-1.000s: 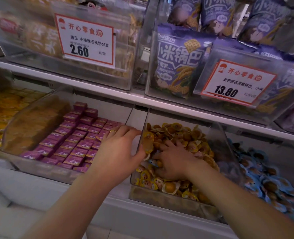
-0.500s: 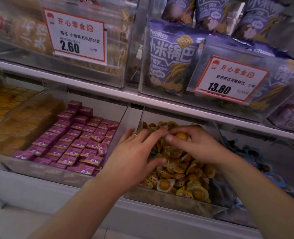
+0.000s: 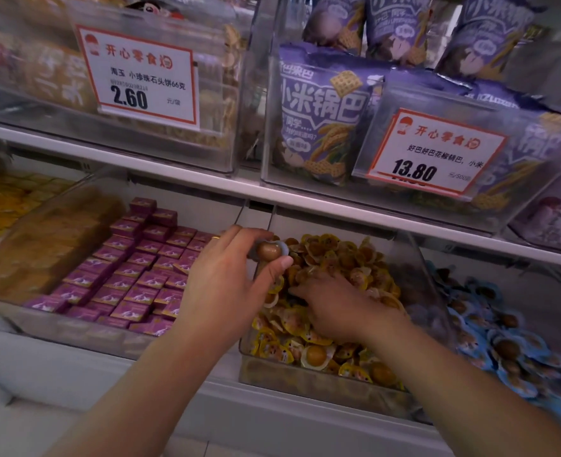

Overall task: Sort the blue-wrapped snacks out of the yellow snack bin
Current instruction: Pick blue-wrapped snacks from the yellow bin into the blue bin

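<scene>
The left hand (image 3: 229, 285) pinches one blue-wrapped snack (image 3: 270, 251) between thumb and fingers, raised just above the far left corner of the yellow snack bin (image 3: 305, 374). The right hand (image 3: 335, 308) lies palm down on the heap of yellow snacks (image 3: 325, 255), just right of the left thumb, fingers spread and buried, so whether it grips anything I cannot tell. To do this step well, the left hand should keep a firm pinch on the wrapper edge and carry the piece clear to the blue snacks (image 3: 503, 351) right of the right hand, while the right hand rakes gently for stray blue.

Half a second ago both hands met fingertip to fingertip over the heap; now the left holds the piece and the right has dropped lower into the bin.
</scene>
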